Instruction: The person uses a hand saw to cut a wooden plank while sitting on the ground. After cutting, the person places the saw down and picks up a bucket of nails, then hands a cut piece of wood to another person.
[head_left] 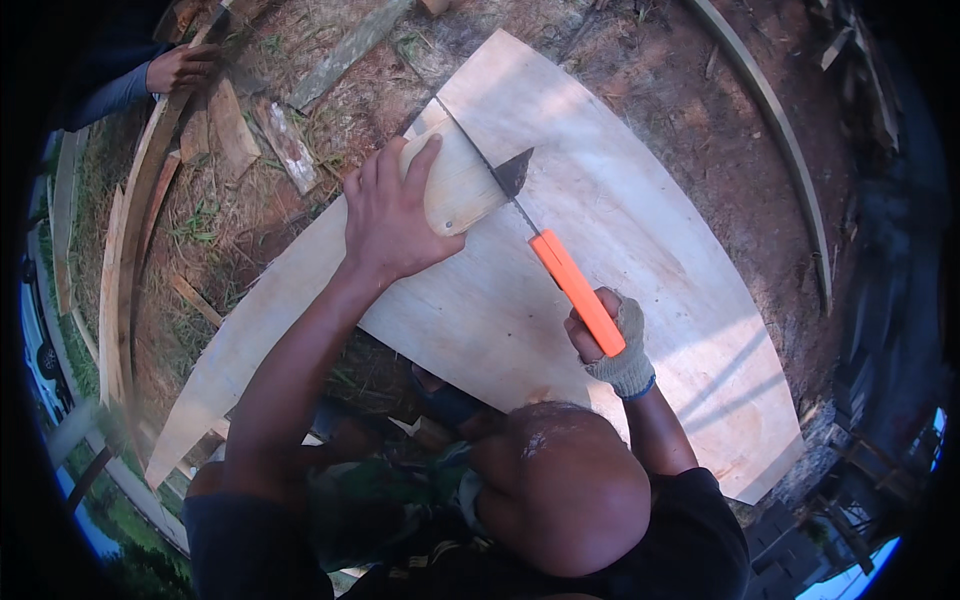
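My left hand rests flat with its fingers spread on the end of a long, curved wooden board. That board lies partly over a large pale plywood sheet with a rounded edge. In a fingerless knitted glove, my right hand is closed round the orange handle of a handsaw. The dark, narrow saw blade runs from the handle along the board's end, seen nearly edge-on. A dark triangular patch beside it looks like part of the blade or its shadow; I cannot tell which.
Another person's hand touches a long curved timber at the upper left. Offcuts lie on the dirt and grass. A curved strip stretches along the right side. My bent bare leg covers part of the sheet's near edge.
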